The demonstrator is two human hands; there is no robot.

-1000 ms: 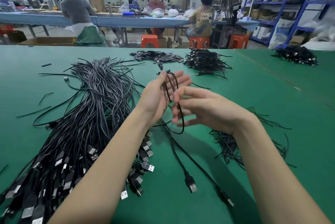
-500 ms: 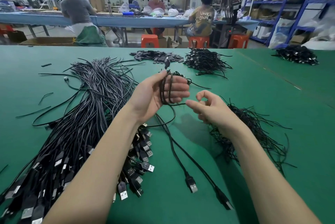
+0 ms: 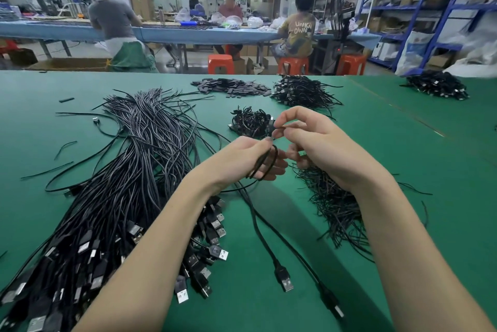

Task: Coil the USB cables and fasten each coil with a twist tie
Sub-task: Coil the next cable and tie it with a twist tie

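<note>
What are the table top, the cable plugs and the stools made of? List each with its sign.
Table top: looks like matte green rubber or vinyl mat; flat, no glare.
Cable plugs: silvery metal shells, black moulded plastic grips.
Stools: probably glossy orange moulded plastic.

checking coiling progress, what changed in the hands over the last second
The right hand rose from beside the twist tie pile to the coil's top and now pinches the cable end there. The left hand keeps gripping the cable coil, slightly lower. The two plugs stayed trailing on the table.
</note>
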